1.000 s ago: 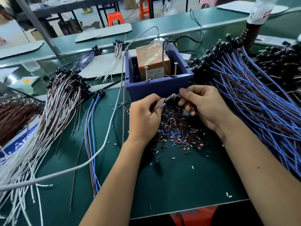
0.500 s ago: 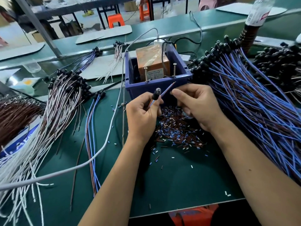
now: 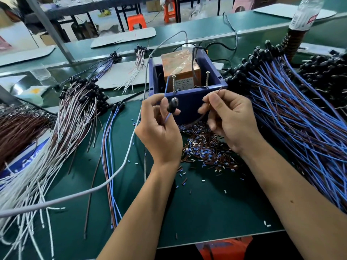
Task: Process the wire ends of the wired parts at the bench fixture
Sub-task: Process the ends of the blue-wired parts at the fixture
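Two thin, limp leads trail from the light black part (image 3: 172, 106) your left hand (image 3: 159, 128) pinches before the blue fixture box (image 3: 189, 102), so let your right hand (image 3: 228, 119), pinching the brown lead (image 3: 217, 91), grip near its tip.

Green bench (image 3: 216, 212) surface. Clear plastic bottle (image 3: 305, 14) with a red-and-white label far right at the back, standing on a dark ribbed post. Two orange stools (image 3: 136, 21) on the floor behind, a pink one (image 3: 242, 5) further right. Flat white cardboard sheets (image 3: 124, 37) on the rear bench. Clear plastic cup (image 3: 40, 73) at left, with a pale green and yellow packet (image 3: 34, 94) just in front of it. Grey cable (image 3: 129, 145) crosses the bench from the lower left up to a white plug (image 3: 186, 46) at the back.
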### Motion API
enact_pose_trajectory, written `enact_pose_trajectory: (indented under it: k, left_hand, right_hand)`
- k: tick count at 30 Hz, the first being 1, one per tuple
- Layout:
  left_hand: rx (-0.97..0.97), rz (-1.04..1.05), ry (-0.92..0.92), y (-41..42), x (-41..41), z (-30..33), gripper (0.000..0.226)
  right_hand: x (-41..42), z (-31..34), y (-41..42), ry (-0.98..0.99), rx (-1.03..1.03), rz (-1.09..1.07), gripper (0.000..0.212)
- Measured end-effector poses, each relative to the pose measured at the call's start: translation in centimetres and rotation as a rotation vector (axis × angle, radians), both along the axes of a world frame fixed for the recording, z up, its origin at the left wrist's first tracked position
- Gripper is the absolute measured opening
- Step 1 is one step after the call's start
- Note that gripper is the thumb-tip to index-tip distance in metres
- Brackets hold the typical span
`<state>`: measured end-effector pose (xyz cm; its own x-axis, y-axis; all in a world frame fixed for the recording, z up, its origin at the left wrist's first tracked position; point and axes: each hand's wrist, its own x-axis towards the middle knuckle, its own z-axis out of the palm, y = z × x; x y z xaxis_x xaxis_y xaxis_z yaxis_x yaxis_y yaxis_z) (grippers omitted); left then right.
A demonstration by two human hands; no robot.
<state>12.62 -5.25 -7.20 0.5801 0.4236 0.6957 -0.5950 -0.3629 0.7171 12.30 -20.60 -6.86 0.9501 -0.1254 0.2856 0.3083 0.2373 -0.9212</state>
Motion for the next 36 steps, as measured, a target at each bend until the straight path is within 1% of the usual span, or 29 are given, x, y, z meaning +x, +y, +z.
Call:
enact_pose_trajectory:
  k: [3,6,8,12,17,20,26,36]
  left_hand:
    - [-0.024,0.013,0.077,-0.2,-0.1,0.1,0.009]
    - [-0.054,-0.004,0.130,-0.3,-0.2,0.3,0.012]
    - [-0.065,0.009,0.151,-0.4,-0.2,0.4,0.018]
    - [-0.067,0.032,0.193,-0.4,-0.1,0.1,0.022]
    - [-0.069,0.060,0.198,-0.4,0.0,0.0,0.025]
    - [-0.079,0.050,0.201,-0.4,0.0,0.0,0.025]
    - [-0.083,0.035,0.196,-0.5,-0.2,0.1,0.026]
    - [-0.104,0.002,0.169,-0.3,-0.4,0.2,0.025]
  right_hand:
    - [-0.2,0.1,0.4,0.003,-0.050,-0.038,0.015]
    - [-0.2,0.2,0.3,0.045,-0.021,-0.056,0.024]
    - [-0.2,0.5,0.1,0.088,0.000,-0.056,0.029]
    - [0.3,0.9,0.1,0.114,0.064,0.012,0.033]
    - [0.9,1.2,0.1,0.137,0.185,0.187,0.036]
    - [1.0,1.2,0.0,0.159,0.221,0.246,0.035]
    - [1.0,1.4,-0.1,0.176,0.272,0.295,0.033]
    - [1.0,1.4,0.0,0.194,0.262,0.307,0.032]
